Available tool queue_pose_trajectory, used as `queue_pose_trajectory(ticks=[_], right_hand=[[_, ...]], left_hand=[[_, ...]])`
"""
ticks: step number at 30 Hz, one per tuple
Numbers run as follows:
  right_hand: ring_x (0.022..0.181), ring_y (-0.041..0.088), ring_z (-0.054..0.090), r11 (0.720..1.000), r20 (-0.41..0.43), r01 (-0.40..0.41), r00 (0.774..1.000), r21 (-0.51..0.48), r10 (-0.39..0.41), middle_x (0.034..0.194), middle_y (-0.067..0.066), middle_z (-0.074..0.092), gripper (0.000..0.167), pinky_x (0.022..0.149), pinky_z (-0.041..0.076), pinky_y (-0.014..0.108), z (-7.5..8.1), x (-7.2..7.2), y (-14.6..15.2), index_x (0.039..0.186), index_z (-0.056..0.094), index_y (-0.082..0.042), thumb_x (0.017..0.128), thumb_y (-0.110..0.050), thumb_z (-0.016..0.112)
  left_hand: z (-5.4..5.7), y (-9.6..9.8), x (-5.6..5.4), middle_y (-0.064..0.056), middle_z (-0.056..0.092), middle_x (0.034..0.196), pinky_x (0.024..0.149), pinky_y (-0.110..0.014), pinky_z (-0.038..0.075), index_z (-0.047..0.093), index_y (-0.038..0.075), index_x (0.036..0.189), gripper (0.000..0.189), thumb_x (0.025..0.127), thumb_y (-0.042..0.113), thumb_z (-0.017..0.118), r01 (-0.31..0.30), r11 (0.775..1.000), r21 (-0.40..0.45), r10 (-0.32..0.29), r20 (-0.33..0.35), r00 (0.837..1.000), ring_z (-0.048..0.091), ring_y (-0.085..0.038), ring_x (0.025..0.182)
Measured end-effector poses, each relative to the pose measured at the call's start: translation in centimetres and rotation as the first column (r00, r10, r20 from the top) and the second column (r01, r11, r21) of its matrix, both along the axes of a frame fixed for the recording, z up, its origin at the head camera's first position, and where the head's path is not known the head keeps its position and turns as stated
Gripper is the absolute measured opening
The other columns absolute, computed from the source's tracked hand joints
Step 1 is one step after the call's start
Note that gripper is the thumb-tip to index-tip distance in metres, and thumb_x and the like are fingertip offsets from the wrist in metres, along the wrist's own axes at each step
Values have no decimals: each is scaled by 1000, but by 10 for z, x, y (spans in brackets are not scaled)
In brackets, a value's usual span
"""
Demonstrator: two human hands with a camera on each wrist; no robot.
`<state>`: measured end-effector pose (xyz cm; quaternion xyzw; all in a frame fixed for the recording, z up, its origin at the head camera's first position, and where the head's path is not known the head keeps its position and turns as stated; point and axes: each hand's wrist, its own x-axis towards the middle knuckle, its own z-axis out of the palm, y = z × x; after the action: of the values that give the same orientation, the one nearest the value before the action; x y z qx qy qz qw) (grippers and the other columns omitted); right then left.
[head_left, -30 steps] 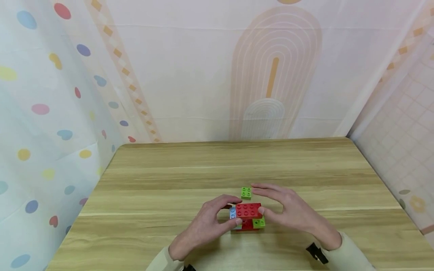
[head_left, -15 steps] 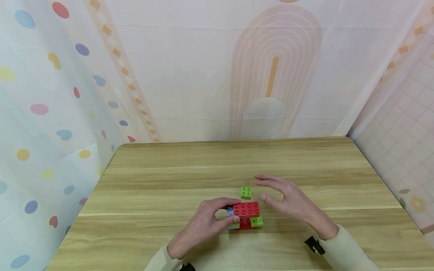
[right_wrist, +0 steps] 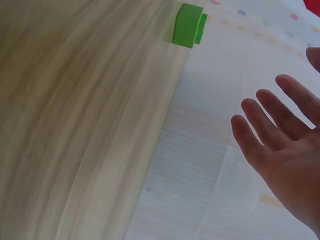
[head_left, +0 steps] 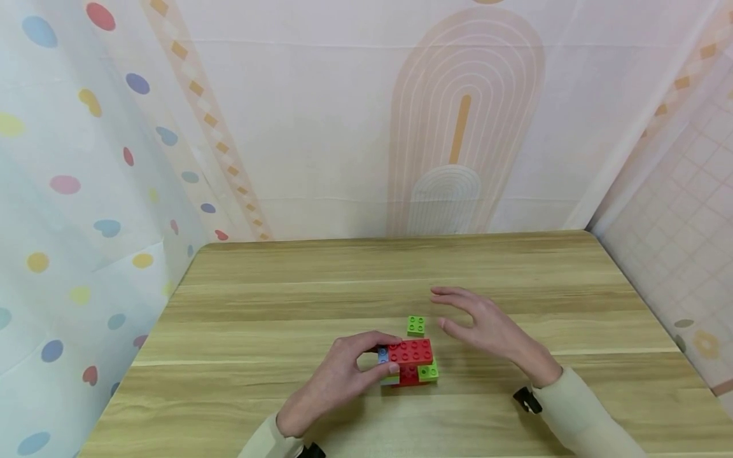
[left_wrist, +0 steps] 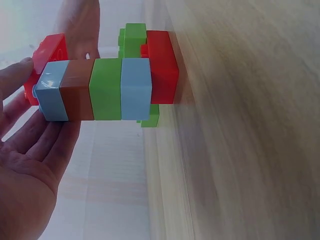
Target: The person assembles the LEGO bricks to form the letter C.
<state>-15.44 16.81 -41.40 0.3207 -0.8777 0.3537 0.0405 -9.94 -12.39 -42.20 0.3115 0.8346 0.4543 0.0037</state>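
Observation:
A toy-brick build stands on the table before me. Its red base brick (left_wrist: 164,67) carries green bricks (head_left: 427,371) and a column of light blue (left_wrist: 136,89), green, brown (left_wrist: 77,90) and light blue bricks. On top, a red brick (head_left: 410,351) juts out to the right. My left hand (head_left: 343,369) pinches the top's left end between thumb in front and fingers behind. The right hand (head_left: 487,327) hovers to the right and behind, fingers spread and relaxed, holding nothing. Close to its fingertips lies a loose green brick (head_left: 415,326) on the table.
The wooden table (head_left: 258,286) reaches back to a patterned cloth (head_left: 321,140). Another cloth with coloured spots (head_left: 86,267) hangs along the left side. Each wrist carries a black strap, the right one (head_left: 527,400) beside the sleeve.
My right hand has left the red top brick and drawn back, away from the build. The left hand and the build have shifted slightly left. The loose green brick has stayed put.

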Motion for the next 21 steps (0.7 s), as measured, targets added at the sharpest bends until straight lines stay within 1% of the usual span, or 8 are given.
queue_pose_trajectory(ticks=[3,6,12,17,21], right_hand=[[137,35,52,999,19,-6,1000,32,5,148,10,58,41,111,44,58,-1,-5,-1,136,65,-2,100,-21,69],[138,35,52,998,46,-14,999,59,11,148,11,58,42,112,43,58,-3,-10,-2,138,64,-2,101,-23,68],[139,35,50,994,107,-10,994,105,-1,148,12,58,47,114,41,57,-5,-16,-6,142,60,-4,103,-29,67],[139,35,50,991,134,-29,991,133,11,149,12,57,50,115,39,57,-7,-21,-10,145,58,-5,103,-31,66],[140,35,49,987,152,-46,988,152,23,150,12,56,51,116,39,57,-8,-24,-12,146,57,-6,103,-33,66]], left_hand=[[0,-1,0,-1,76,117,89,-44,60,72,10,123,31,95,24,77,7,1000,14,-7,-14,1000,70,-9,101],[0,-1,-1,-2,76,116,89,-44,60,72,9,122,31,94,23,78,9,1000,27,-9,-8,1000,70,-10,101],[0,-1,-1,-1,75,117,90,-43,60,73,11,122,31,94,23,79,0,1000,22,0,7,1000,70,-10,103],[1,-1,0,0,76,117,91,-44,60,73,11,122,31,94,23,78,-3,1000,24,2,32,999,69,-10,103],[0,-1,-1,1,76,116,91,-43,60,73,12,122,30,95,24,78,-4,1000,21,3,32,999,69,-9,102]])
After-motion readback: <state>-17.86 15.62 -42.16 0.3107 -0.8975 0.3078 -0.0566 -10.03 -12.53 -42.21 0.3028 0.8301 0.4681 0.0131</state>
